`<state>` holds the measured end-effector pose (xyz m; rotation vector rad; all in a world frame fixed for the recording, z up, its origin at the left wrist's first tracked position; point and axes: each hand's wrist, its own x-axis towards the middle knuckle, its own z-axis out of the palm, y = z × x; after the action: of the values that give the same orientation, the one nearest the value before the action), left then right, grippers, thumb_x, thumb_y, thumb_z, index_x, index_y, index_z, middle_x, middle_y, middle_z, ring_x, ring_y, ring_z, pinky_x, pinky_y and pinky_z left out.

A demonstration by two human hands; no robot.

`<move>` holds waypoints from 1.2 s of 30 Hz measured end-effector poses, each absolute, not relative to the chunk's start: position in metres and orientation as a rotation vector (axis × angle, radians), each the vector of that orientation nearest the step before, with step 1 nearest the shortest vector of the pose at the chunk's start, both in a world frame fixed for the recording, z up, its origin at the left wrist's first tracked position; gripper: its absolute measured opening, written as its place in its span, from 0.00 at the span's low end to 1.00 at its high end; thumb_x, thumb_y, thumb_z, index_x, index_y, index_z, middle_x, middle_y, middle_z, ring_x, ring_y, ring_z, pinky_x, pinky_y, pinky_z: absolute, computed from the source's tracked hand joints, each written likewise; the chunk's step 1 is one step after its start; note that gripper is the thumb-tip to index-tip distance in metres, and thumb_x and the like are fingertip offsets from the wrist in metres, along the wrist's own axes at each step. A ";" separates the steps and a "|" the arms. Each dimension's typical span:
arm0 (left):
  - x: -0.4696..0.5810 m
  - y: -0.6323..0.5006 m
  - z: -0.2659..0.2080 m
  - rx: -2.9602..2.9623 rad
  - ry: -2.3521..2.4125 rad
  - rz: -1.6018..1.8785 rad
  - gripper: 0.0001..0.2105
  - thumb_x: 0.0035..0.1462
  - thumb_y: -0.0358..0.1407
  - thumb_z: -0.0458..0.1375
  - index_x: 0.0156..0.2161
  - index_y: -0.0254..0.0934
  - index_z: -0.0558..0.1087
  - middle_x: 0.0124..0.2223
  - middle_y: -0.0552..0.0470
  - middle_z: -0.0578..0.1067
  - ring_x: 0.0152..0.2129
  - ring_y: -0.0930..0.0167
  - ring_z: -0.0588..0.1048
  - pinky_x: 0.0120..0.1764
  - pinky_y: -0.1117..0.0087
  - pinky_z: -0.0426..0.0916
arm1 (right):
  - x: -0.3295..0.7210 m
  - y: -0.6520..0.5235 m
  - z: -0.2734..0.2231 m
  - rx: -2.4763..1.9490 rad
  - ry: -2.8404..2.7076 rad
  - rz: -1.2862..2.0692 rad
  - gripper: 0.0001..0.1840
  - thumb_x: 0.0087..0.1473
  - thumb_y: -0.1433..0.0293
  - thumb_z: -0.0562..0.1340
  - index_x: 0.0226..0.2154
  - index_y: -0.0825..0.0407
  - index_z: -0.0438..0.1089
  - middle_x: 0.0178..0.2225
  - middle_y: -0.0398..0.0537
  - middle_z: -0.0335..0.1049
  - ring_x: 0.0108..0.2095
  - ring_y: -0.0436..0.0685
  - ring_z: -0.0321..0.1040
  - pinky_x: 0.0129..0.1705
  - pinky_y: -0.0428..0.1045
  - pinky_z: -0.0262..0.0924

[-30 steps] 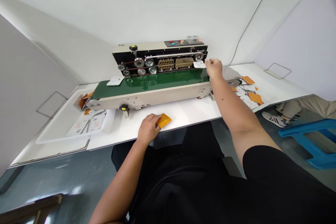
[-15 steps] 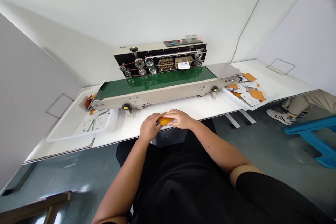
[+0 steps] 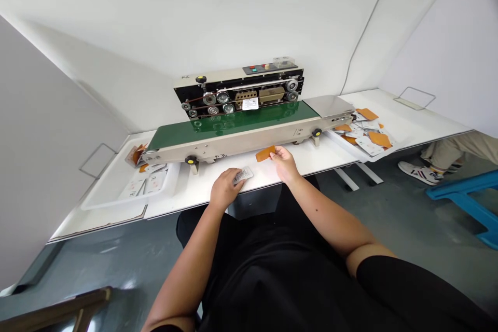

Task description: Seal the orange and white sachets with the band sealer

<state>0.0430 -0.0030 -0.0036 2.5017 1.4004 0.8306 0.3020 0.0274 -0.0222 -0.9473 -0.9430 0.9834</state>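
Observation:
My left hand (image 3: pixel 226 187) is closed on a small white-and-grey printed packet (image 3: pixel 244 174), just above the table's front edge. To its right, my right hand (image 3: pixel 285 164) pinches an orange packet (image 3: pixel 265 153) by its right end, the flat side showing. Behind both hands runs the beige sealing machine with its green conveyor belt (image 3: pixel 233 123). One white printed packet (image 3: pixel 250 104) stands upright against the machine's rollers and sealing blocks, above the belt.
A white tray (image 3: pixel 111 202) with several packets stands under the belt's left end. Another tray (image 3: pixel 360 154), heaped with orange and white packets, sits at the right end. A blue stool (image 3: pixel 459 192) and a person's shoe (image 3: pixel 420 172) are at the right.
My hands have drawn apart. The right one has moved right and up with the orange packet, while the left keeps the white-and-grey one. The packet on the machine has travelled left.

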 end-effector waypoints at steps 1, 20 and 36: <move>0.043 -0.003 -0.004 2.501 1.397 0.834 0.14 0.67 0.40 0.61 0.55 0.41 0.75 0.55 0.43 0.80 0.53 0.59 0.79 0.59 0.56 0.74 | 0.303 0.029 -0.022 -0.922 -0.896 0.994 0.23 0.46 0.54 0.72 0.40 0.49 0.70 0.39 0.47 0.76 0.40 0.54 0.73 0.48 0.52 0.70; 0.041 0.000 -0.014 2.561 1.355 0.890 0.13 0.67 0.39 0.63 0.54 0.39 0.77 0.53 0.43 0.81 0.51 0.57 0.79 0.57 0.55 0.74 | 0.320 0.028 -0.013 -0.763 -0.488 1.448 0.25 0.48 0.69 0.76 0.41 0.44 0.61 0.36 0.40 0.79 0.31 0.53 0.78 0.27 0.45 0.69; 0.041 0.000 -0.017 2.560 1.297 0.943 0.12 0.66 0.39 0.64 0.53 0.39 0.78 0.52 0.44 0.81 0.50 0.58 0.79 0.55 0.55 0.75 | 0.307 0.009 -0.007 -0.931 -1.023 1.442 0.32 0.47 0.46 0.75 0.43 0.47 0.66 0.18 0.32 0.61 0.19 0.48 0.58 0.24 0.45 0.50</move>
<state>0.0411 0.0004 -0.0168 2.5599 1.2967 0.9432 0.3074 0.0092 -0.0066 -0.9306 -1.0233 1.4418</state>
